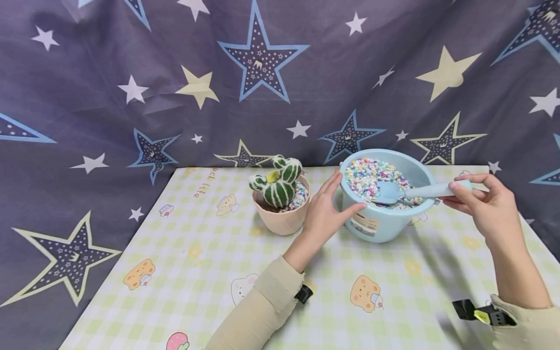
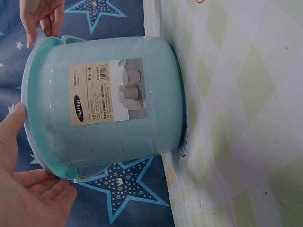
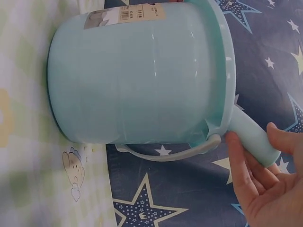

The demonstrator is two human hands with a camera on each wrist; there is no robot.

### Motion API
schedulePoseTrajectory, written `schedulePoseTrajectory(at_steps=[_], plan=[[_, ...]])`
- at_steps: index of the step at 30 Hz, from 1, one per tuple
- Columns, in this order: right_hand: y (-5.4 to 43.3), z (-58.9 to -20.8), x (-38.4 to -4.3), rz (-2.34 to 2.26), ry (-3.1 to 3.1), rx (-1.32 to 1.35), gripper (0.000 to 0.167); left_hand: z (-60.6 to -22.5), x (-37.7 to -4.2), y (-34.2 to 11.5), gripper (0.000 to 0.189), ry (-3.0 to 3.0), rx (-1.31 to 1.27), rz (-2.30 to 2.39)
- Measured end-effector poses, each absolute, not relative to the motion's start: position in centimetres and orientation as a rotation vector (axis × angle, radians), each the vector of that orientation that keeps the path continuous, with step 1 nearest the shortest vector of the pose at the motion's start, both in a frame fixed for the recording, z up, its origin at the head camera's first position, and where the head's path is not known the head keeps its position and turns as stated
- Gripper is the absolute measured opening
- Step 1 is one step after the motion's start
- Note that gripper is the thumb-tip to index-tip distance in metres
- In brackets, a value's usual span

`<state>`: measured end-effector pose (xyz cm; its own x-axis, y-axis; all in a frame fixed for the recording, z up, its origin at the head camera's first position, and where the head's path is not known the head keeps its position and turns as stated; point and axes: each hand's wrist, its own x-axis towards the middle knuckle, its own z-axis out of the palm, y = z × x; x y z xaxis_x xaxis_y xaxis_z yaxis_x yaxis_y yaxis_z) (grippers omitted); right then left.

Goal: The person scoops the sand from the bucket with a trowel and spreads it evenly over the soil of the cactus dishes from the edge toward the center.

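Observation:
A light blue bucket with a paper label stands on the table, holding many small multicoloured beads. My right hand pinches the handle end of a light blue shovel between thumb and fingers. The shovel's blade lies among the beads, and its handle slants over the bucket's right rim. On the bucket's left side my left hand rests against the rim with spread thumb and fairly straight fingers. In the left wrist view, its thumb tip touches the rim.
Left of the bucket, a green cactus with white fuzzy edges stands in a pinkish pot, with beads around its base. A checked cloth covers the table. Behind hangs a dark curtain with stars. The bucket's carry handle hangs at its side.

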<state>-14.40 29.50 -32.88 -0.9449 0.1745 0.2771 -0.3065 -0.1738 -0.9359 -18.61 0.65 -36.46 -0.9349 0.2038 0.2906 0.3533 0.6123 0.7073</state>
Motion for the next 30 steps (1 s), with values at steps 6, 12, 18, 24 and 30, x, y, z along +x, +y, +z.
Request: schedulePoseTrajectory(at_steps=[6, 12, 18, 24, 30], plan=[[29.5, -32.9, -14.4, 2.143, -1.831, 0.152, 0.015, -36.4, -18.6, 0.4, 0.088, -2.661, -0.458, -1.21], [29.7, -33.1, -14.2, 2.149, -1.82, 0.174, 0.017, -36.3, -18.6, 0.5, 0.089, -2.686, -0.467, -1.156], [30.7, -33.5, -13.5, 2.193, -1.731, 0.159, 0.016, -36.2, -18.5, 0.6, 0.09, -2.697, -0.469, -1.129], [32.3, -34.5, -12.3, 2.351, -1.603, 0.239, 0.02, -36.1, -18.5, 0.7, 0.089, -2.696, -0.469, -1.122], [32.9, -34.8, -11.9, 2.424, -1.549, 0.246, 0.023, -36.2, -18.5, 0.6, 0.089, -2.695, -0.467, -1.118]])
